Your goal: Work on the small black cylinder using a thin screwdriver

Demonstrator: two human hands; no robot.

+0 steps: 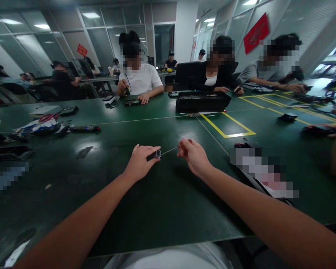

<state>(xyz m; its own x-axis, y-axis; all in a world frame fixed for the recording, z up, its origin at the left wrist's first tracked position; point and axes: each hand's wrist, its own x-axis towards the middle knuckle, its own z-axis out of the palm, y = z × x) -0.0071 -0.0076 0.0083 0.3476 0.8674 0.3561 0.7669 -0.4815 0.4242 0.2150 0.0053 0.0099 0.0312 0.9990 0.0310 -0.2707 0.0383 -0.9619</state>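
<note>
My left hand (139,161) is closed around a short black cylinder (156,153), its open end ringed in silver and turned toward my right hand. It looks like a small flashlight tube, though most of it is covered by my fingers. To the right, my right hand (192,155) is raised over the green table with fingertips pinched together. What they pinch is too small to make out. A thin pale line (169,151) runs between the two hands; I cannot tell whether it is a thin rod or a mark on the table.
A black tray (203,101) stands ahead on the green table (156,216), beside yellow tape (226,135). To the left lie a black pen-shaped tool (85,129) and bagged parts (40,125). A blurred-out device (263,172) is at right. Several people sit opposite.
</note>
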